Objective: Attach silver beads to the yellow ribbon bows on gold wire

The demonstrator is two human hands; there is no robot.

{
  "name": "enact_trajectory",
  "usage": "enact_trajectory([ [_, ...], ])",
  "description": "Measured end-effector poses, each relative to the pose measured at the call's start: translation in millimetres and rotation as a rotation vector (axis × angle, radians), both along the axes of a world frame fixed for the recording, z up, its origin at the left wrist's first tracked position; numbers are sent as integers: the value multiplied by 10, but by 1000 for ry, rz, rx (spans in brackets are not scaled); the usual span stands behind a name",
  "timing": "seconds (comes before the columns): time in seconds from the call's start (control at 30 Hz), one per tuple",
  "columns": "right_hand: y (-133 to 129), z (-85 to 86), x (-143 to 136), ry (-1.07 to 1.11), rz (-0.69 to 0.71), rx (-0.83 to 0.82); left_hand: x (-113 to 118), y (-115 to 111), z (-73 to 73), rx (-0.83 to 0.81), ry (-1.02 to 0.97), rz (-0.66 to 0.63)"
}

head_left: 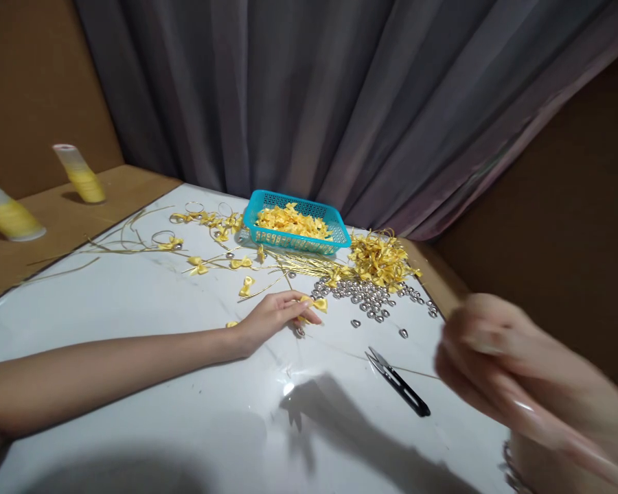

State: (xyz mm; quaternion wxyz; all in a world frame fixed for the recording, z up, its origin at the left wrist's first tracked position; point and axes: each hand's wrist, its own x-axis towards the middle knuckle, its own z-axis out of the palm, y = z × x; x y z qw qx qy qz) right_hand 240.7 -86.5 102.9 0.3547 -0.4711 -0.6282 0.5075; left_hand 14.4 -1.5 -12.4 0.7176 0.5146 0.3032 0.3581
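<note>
My left hand [281, 314] reaches over the white table and pinches a yellow satin bow [316, 304] between thumb and fingers, just in front of the blue basket. A silver bead [299, 331] shows right under those fingers. My right hand [487, 350] is raised close to the camera at the right, blurred, its fingers curled together. A thin gold cord [417, 372] runs from the table toward it; whether the fingers grip the cord is hard to make out. Black-handled thread snips [399, 384] lie on the table between my hands, blades slightly apart.
The blue basket [299, 241] holds many yellow bows. Right of it sit a heap of bows [378, 257] and scattered silver beads [363, 291]. Loose bows and gold cords lie at the left. Two yellow spools [85, 180] stand beyond the table's left edge. A grey curtain [288, 89] hangs behind.
</note>
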Motion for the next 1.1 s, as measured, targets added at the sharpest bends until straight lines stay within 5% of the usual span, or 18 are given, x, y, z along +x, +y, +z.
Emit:
enact_trajectory([
  [0.13,252,-59,-349,113,34,-238,-6,-14,37,35,41,-10],
  [0.33,438,-291,-363,-81,70,-265,3,-19,70,66,93,-14],
  [0.73,458,-365,-430,-512,80,-13,7,-18,26,98,99,-27],
  [0.9,429,-373,-475,-544,4,135,-1,-32,5,140,123,-32],
  [1.1,391,-404,-551,-494,-34,103,7,-40,-2,153,144,-37],
])
